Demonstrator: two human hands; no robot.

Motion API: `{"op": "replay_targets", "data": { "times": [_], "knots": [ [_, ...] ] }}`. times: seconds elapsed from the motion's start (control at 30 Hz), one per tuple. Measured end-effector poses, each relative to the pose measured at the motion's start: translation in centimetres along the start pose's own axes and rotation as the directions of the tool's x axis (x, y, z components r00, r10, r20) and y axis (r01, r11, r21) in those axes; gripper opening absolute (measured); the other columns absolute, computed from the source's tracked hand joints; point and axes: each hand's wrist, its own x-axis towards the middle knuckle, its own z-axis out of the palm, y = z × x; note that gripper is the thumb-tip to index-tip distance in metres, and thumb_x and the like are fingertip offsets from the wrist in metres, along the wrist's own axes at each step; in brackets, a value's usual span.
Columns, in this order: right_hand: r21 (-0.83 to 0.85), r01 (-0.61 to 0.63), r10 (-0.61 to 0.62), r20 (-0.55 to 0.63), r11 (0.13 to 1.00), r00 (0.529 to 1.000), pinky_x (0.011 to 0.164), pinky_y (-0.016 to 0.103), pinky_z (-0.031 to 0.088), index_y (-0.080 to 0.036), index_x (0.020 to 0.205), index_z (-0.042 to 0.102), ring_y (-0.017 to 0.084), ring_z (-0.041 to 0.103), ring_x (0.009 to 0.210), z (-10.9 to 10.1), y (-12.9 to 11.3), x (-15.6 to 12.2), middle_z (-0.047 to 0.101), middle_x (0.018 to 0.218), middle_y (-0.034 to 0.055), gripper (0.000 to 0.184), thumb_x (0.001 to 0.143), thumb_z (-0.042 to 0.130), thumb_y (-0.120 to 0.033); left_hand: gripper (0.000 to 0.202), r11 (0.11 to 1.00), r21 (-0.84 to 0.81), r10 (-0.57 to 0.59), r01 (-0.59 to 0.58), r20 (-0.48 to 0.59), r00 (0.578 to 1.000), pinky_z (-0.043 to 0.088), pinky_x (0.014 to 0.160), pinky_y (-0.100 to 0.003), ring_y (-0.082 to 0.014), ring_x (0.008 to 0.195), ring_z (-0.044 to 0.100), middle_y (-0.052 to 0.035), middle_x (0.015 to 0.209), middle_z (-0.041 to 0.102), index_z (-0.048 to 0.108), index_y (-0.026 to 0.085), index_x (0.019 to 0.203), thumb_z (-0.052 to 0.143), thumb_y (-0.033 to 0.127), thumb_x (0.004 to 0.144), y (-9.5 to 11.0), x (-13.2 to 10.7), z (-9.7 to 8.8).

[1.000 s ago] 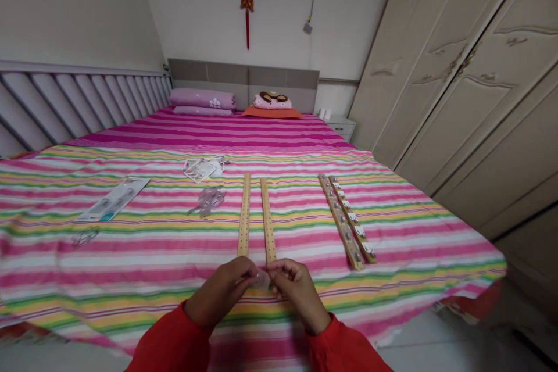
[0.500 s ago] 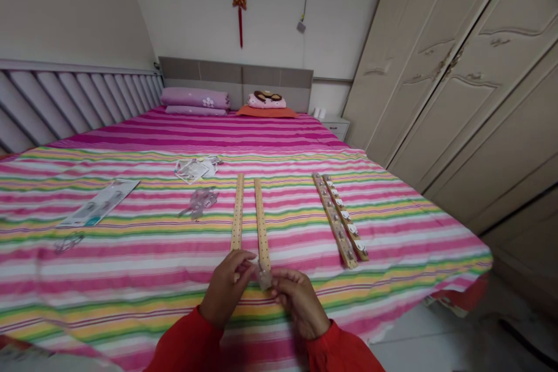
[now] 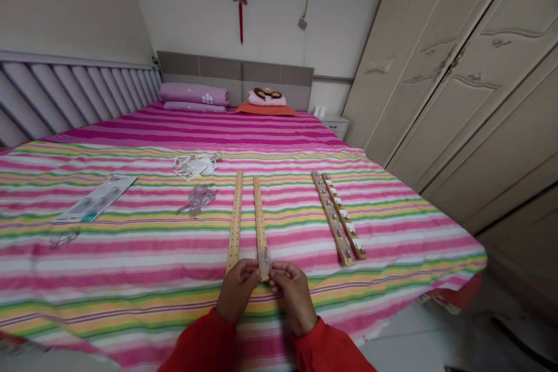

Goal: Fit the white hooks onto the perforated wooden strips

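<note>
The left hand (image 3: 238, 289) pinches the left edge of a clear hook (image 3: 265, 260) between thumb and fingertips, and the right hand (image 3: 295, 295) grasps its right edge the same way. The clear hook lies over the near end of the right bare strip (image 3: 259, 212); whether it is stuck down, I cannot tell. The left bare strip (image 3: 235, 215) runs beside it, a narrow gap between the 2, its near end close to the left hand. Well to the right lie 2 more strips side by side: 1 strip (image 3: 333, 221) carries a row of clear hooks, the other strip (image 3: 344, 215) a row of white ones. Left of the bare strips sits a clear pile (image 3: 198, 199), with cards (image 3: 192, 167) beyond it. Farther left, a pack (image 3: 98, 199) lies near some wires (image 3: 65, 238) on the striped cloth (image 3: 152, 270).
</note>
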Motion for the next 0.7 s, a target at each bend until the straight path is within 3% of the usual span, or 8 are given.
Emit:
{"op": "replay_targets", "data": {
  "times": [0.7],
  "knots": [
    [-0.077,0.047,-0.045,0.035,0.996,0.998,0.039,0.020,0.026,-0.013,0.063,0.067,0.006,0.038,0.036,-0.1,0.8,0.7,0.054,0.041,-0.0045,0.017,0.050,0.073,-0.021,0.032,0.986,0.147,0.086,-0.080,-0.032,0.996,0.045,0.053,-0.026,-0.0132,0.053,0.057,0.0012,0.061,0.059,0.063,0.015,0.088,0.062,0.037,0.064,-1.8,-0.4,0.3]
  ]
}}
